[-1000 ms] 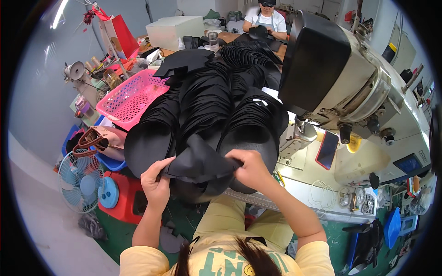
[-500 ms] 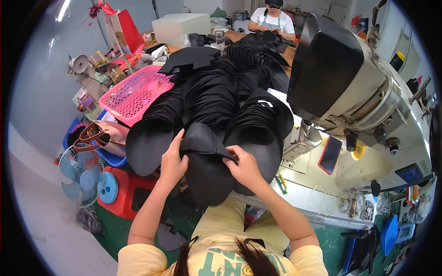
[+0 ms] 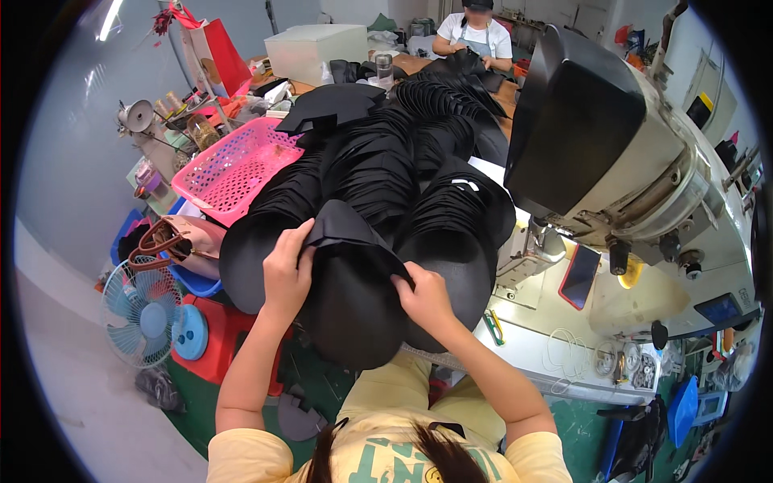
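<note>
Standing close by, I see a curved black fabric piece (image 3: 346,225) stretched between two hands at the centre of the frame, just in front of nested rows of black pieces (image 3: 366,153). The step in hand looks like opening out this one piece; the next move, I judge, calls for an even hold on both edges, so the curve does not fold over. The left hand (image 3: 286,270) pinches the left edge, thumb and fingers closed over the fabric. The right hand (image 3: 425,296) pinches the opposite edge, some of its fingers hidden behind it. Where the held piece ends below and the middle row begins, I cannot tell. A pink basket (image 3: 205,201) sits left of the rows, and a sewing machine (image 3: 580,129) fills the upper right.
</note>
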A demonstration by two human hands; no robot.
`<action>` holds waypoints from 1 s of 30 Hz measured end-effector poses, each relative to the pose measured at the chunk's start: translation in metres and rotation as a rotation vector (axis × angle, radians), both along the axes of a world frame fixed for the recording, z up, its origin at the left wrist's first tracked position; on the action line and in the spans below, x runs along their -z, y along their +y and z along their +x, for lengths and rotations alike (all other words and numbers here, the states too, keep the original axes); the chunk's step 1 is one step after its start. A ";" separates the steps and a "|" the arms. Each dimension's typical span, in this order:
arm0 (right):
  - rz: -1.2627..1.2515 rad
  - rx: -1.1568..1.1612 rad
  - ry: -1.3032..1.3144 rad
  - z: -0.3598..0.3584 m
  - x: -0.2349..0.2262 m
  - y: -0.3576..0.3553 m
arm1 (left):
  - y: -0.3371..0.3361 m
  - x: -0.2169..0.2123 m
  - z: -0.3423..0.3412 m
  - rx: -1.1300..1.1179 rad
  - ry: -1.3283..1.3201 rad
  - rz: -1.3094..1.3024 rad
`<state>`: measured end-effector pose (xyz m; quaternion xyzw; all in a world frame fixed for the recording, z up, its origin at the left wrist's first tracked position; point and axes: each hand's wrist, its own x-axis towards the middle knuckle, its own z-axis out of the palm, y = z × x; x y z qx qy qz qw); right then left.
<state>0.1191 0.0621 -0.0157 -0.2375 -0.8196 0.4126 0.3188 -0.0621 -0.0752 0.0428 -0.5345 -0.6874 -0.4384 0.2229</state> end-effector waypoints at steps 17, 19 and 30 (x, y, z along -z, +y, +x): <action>-0.764 0.072 0.414 -0.006 0.027 0.034 | 0.114 -0.025 -0.137 -0.200 0.266 -0.112; -0.992 0.154 0.519 -0.006 0.027 0.044 | 0.106 0.030 -0.126 -0.208 0.225 -0.189; -0.408 0.097 0.120 0.060 0.018 0.028 | 0.086 0.020 -0.109 -0.123 0.083 -0.158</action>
